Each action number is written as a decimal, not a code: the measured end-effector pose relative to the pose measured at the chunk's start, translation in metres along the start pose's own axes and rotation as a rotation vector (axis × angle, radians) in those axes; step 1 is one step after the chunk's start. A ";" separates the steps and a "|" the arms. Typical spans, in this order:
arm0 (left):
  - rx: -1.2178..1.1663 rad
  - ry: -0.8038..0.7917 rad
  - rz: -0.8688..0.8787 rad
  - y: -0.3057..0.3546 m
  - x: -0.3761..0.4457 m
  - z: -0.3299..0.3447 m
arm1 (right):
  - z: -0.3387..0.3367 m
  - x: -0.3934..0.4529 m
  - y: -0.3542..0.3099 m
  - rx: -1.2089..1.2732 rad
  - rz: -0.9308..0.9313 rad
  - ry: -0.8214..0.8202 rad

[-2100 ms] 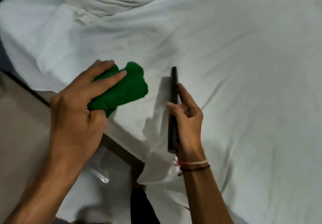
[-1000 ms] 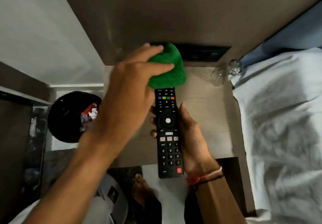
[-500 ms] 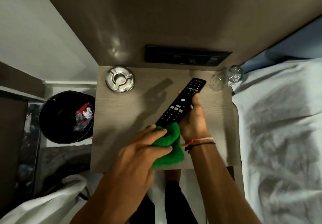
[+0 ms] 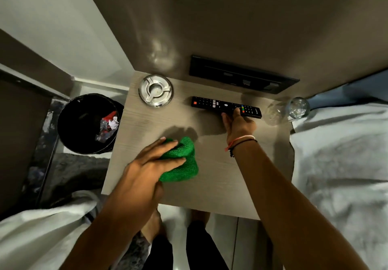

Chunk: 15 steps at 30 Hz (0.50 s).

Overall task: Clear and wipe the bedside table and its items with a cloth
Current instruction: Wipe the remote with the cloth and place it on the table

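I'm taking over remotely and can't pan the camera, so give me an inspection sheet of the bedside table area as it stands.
Surface: bedside table, wood-grain top, mostly bare.
Job's things: green cloth bunched on the table; remote lying flat, buttons up, near the back edge.
Clutter: metal ashtray at the back left; two clear glasses at the back right corner.
Hands: left hand gripping the cloth; right hand with fingertips on the remote.
Cables: nothing seen.
Surroundings: black bin with rubbish left of the table; bed with white sheet to the right; dark switch panel on the wall behind.
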State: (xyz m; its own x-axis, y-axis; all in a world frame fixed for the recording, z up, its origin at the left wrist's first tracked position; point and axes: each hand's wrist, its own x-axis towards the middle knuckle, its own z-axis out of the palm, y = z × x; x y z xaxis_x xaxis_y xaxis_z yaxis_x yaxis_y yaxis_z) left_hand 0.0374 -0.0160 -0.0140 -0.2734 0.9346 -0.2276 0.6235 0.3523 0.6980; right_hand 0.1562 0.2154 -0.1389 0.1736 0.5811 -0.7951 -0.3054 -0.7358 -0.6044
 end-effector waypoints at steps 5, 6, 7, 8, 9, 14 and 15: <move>-0.022 0.071 -0.038 0.006 -0.010 0.006 | -0.012 -0.006 -0.012 -0.090 0.122 -0.032; -0.035 0.078 -0.049 0.008 -0.013 0.008 | -0.014 -0.009 -0.012 -0.091 0.118 -0.021; -0.050 0.081 -0.059 0.009 -0.014 0.009 | -0.017 -0.014 -0.010 -0.127 0.081 -0.020; -0.066 0.102 -0.072 0.010 -0.021 0.012 | -0.022 -0.022 -0.004 -0.225 0.035 -0.037; -0.080 0.121 -0.091 0.013 -0.026 0.014 | -0.025 -0.035 0.000 -0.351 0.002 -0.096; -0.116 0.257 -0.167 0.033 -0.066 0.008 | -0.033 -0.153 0.017 -0.876 0.080 -0.891; -0.099 0.301 -0.182 0.031 -0.081 0.002 | -0.030 -0.182 0.025 -0.900 0.008 -1.005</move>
State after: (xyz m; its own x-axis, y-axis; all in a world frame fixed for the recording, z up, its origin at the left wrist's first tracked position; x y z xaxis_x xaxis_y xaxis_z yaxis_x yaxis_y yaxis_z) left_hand 0.0807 -0.0804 0.0248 -0.5862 0.7953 -0.1545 0.4748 0.4917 0.7299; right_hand 0.1454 0.0809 -0.0109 -0.6994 0.2917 -0.6525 0.4794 -0.4856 -0.7310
